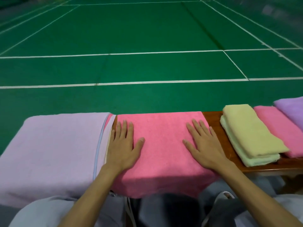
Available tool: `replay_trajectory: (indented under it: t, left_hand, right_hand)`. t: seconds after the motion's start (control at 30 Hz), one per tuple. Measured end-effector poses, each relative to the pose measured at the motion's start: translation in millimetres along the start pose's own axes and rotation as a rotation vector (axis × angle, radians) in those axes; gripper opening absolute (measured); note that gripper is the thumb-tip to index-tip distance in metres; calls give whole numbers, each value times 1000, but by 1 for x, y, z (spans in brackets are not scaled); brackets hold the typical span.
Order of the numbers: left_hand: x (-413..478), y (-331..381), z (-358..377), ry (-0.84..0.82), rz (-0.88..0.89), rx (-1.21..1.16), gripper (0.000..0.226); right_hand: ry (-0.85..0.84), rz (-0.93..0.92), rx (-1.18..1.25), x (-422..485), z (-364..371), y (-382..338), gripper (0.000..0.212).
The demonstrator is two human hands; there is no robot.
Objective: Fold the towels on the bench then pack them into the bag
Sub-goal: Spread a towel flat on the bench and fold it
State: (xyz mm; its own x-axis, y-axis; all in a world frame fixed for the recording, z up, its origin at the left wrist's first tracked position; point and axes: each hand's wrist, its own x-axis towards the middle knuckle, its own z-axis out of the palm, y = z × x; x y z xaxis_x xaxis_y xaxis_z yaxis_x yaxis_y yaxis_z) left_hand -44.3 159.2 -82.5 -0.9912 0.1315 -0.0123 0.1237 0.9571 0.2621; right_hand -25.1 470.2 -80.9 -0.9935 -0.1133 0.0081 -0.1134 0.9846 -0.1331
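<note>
The green court floor [147, 30] takes up the upper half and has no part in the task. Below it the bench [213, 118] is mostly covered, w/ bare wood shown only right of centre.

The largest cloth is the lilac towel [54, 153], spread over the bench's left end and hung over the near edge, prob. waiting its turn. Just beside it the pink towel [162, 145] is laid flat across the bench, w/ its near part draped over the front edge. This is the piece being worked.

At right, apart from it, the yellow towel [250, 133] is folded and set slantwise. The folded pink towel [282, 128] is placed just beyond it, then the purple towel [291, 110]. These are judged done and parked for packing.

Both hands are laid palm down on the pink towel, fingers straight and spread, nothing gripped. The left hand [122, 145] is placed by its left edge, the right hand [205, 145] by its right edge. The cloth is prob. being smoothed and pinned so the next fold comes out even.

Hidden or unclear:
- Thin blue, cream and pink edges are seen at the lilac towel's right border, so more layers may be held beneath. How many cannot be told.
- The purple towel is cut off by the frame.
- The grey fabric [164, 210] w/ white straps between the forearms may be the bag or clothing. Which cannot be made out.
</note>
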Motion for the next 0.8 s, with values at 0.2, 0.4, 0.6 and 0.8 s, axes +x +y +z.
replay_trajectory:
  t: [0.2, 0.4, 0.6, 0.8]
  left_hand:
    - [-12, 17, -29, 166, -292, 72, 60]
    - [-10, 12, -45, -19, -291, -262, 22]
    - [-10, 2, -76, -179, -295, -823, 44]
    - [-15, -3, -80, -385, -121, -965, 42]
  right_hand:
    - [240, 360, -65, -3, -21, -8, 80]
    - [91, 350, 216, -3, -36, -8, 52]
    - [159, 252, 724, -3, -49, 3, 42]
    - [-146, 46, 1243, -13, -71, 13, 43]
